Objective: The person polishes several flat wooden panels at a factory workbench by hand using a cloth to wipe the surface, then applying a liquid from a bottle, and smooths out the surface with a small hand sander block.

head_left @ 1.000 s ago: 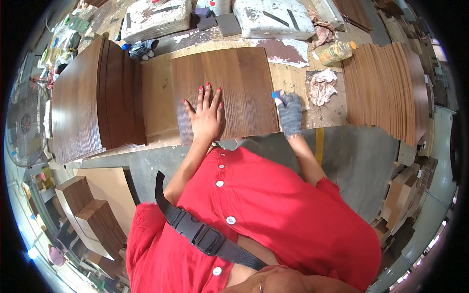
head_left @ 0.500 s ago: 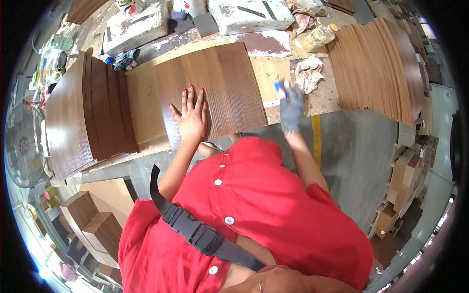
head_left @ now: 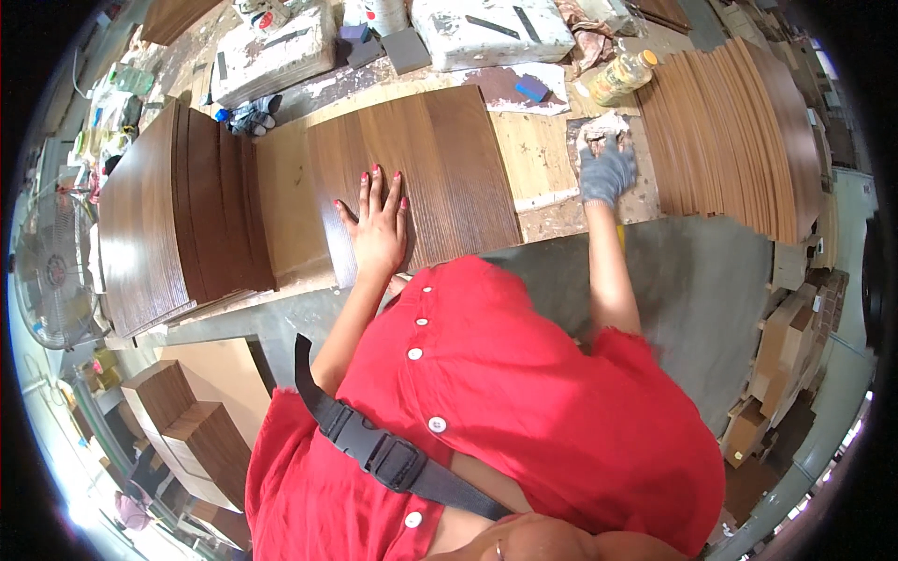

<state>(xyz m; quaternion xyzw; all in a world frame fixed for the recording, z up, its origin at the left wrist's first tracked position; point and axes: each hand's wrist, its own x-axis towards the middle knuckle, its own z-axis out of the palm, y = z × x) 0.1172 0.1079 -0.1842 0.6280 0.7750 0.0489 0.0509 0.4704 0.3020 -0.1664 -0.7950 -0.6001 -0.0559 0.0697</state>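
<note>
stack left: dark-stained wood panels [head_left: 178,215] piled at the desk's left edge, look finished.
panel in work: brown wood panel [head_left: 412,178] lies flat at the desk's middle, near the front edge; surface evenly dark, so staining looks mostly done, though I can't tell if it's wet.
left hand [head_left: 377,229]: bare, flat on the panel's front part, fingers [head_left: 374,187] spread, palm down, pinning it.
right hand [head_left: 606,173]: grey glove, fingers closed around a crumpled rag [head_left: 599,126], on the bare desk [head_left: 533,159] just right of the panel, not touching it.
bottle [head_left: 619,77]: yellow, lying near the back edge, just beyond the rag.
stack right: lighter panels [head_left: 739,131] fanned at the right edge; judged still to do.
</note>
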